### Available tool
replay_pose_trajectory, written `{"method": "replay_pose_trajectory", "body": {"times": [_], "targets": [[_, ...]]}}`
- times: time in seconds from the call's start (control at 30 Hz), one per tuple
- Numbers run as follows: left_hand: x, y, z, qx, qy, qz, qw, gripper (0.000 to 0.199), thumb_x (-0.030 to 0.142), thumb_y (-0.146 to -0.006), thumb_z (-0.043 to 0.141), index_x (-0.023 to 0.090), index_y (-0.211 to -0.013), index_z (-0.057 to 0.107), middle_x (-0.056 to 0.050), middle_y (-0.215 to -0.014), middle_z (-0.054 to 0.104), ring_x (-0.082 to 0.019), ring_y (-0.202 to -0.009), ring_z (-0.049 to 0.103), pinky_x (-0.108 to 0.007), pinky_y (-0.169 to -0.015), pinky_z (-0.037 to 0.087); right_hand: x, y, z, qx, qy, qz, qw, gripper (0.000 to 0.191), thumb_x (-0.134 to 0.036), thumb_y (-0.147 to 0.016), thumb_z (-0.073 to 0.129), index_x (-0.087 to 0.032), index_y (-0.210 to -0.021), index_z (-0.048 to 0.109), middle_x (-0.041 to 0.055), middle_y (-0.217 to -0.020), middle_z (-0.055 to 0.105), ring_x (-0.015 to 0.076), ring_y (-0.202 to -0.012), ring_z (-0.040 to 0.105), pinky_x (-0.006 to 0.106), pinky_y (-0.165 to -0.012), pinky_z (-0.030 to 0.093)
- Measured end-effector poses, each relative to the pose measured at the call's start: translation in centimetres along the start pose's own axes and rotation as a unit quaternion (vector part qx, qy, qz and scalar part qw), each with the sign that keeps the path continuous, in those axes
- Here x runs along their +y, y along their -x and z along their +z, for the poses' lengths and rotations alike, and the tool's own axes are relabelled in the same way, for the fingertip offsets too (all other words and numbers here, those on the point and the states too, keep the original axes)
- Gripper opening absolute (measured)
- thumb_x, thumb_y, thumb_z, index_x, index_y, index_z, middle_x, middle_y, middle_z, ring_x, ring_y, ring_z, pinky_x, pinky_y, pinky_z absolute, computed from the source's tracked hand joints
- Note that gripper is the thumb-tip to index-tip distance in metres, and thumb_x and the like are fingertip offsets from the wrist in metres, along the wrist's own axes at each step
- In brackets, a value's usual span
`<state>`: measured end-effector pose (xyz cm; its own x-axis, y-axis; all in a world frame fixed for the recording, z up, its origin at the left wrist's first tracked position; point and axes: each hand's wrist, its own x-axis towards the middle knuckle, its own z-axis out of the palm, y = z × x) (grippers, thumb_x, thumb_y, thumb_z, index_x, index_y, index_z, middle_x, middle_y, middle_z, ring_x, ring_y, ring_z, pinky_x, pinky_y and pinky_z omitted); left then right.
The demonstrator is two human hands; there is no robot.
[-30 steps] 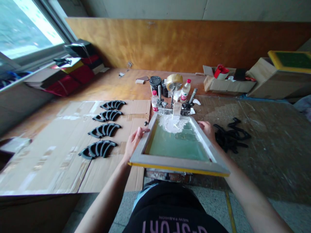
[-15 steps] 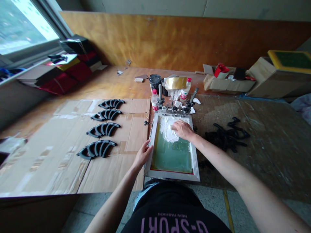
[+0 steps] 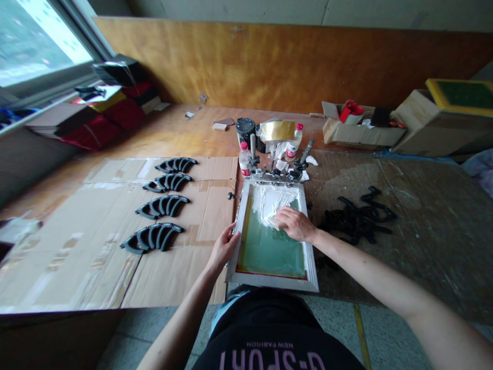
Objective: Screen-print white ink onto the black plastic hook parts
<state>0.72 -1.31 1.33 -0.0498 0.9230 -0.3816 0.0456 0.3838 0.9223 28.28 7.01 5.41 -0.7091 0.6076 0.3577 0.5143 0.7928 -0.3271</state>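
Observation:
A screen printing frame [image 3: 313, 257] with a metal rim and green mesh lies in front of me, hinged at its far end to a metal clamp [image 3: 275, 177]. White ink [image 3: 265, 203] is smeared over the far part of the mesh. My right hand [image 3: 295, 223] is closed on a small pale squeegee [image 3: 272, 221], mostly hidden by the fingers, at the near edge of the ink. At the frame's left side, my left hand [image 3: 225, 245] grips the rim, thumb on top; its other fingers are partly hidden.
Several black curved, ribbed parts [image 3: 159, 206] lie in a column on cardboard [image 3: 208, 205] to the left. A heap of black parts [image 3: 354, 216] lies on the right. Behind the clamp stand bottles [image 3: 244, 159] and a black tub [image 3: 245, 131]. Cardboard boxes [image 3: 364, 134] sit at the back right.
My right hand has drawn the squeegee toward me, from the middle of the ink to its near edge. The frame's near end appears slightly nearer; my left hand stays at its side.

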Motion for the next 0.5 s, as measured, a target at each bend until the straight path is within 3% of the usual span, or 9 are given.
{"method": "replay_pose_trajectory", "body": {"times": [0.1, 0.2, 0.27, 0.4, 0.5], "targets": [[1.7, 0.8, 0.0, -0.004, 0.007, -0.009, 1.000, 0.079, 0.055, -0.075, 0.068, 0.016, -0.140, 0.045, -0.002, -0.078, 0.068, -0.014, -0.060, 0.058, -0.021, -0.051, 0.042, 1.1, -2.4, -1.4, 0.019, -0.002, 0.069, 0.997, 0.017, -0.019, -0.086, 0.063, -0.021, -0.102, 0.067, 0.0052, -0.092, 0.067, 0.0201, -0.089, 0.059, 0.032, -0.081, 0.048], [5.1, 2.3, -0.3, -0.005, -0.007, 0.007, 1.000, 0.075, 0.058, -0.076, 0.066, 0.020, -0.138, 0.049, -0.001, -0.080, 0.068, -0.014, -0.063, 0.059, -0.021, -0.052, 0.042, 3.8, -5.6, -3.4, 0.061, 0.037, 0.165, 0.984, 0.049, -0.024, -0.081, 0.070, -0.027, -0.129, 0.057, 0.0051, -0.102, 0.069, 0.0217, -0.091, 0.062, 0.033, -0.081, 0.049], [7.9, 3.1, -0.4, 0.009, -0.020, 0.036, 0.999, 0.063, 0.063, -0.079, 0.060, 0.020, -0.126, 0.061, -0.002, -0.085, 0.068, -0.015, -0.069, 0.060, -0.022, -0.054, 0.043, 6.0, -6.2, -5.0, 0.090, 0.058, 0.228, 0.968, 0.057, -0.024, -0.082, 0.068, -0.029, -0.136, 0.051, 0.0047, -0.101, 0.070, 0.0223, -0.088, 0.063, 0.034, -0.080, 0.049], [12.8, 2.4, 0.3, 0.033, 0.046, 0.130, 0.990, 0.060, 0.070, -0.082, 0.051, 0.018, -0.106, 0.069, -0.006, -0.093, 0.069, -0.019, -0.080, 0.064, -0.026, -0.063, 0.050, 9.4, -2.2, -6.6, 0.162, 0.039, 0.379, 0.910, 0.030, -0.027, -0.088, 0.055, -0.023, -0.117, 0.063, 0.0047, -0.084, 0.070, 0.0220, -0.077, 0.064, 0.034, -0.075, 0.050], [15.6, 0.4, 1.5, 0.026, 0.121, 0.201, 0.972, 0.061, 0.069, -0.079, 0.054, 0.019, -0.112, 0.063, -0.007, -0.099, 0.068, -0.022, -0.093, 0.064, -0.030, -0.074, 0.054, 9.3, 1.9, -4.6, 0.133, 0.016, 0.385, 0.913, 0.025, -0.032, -0.088, 0.053, -0.020, -0.107, 0.065, 0.0058, -0.086, 0.069, 0.0230, -0.081, 0.063, 0.036, -0.076, 0.050]]}}
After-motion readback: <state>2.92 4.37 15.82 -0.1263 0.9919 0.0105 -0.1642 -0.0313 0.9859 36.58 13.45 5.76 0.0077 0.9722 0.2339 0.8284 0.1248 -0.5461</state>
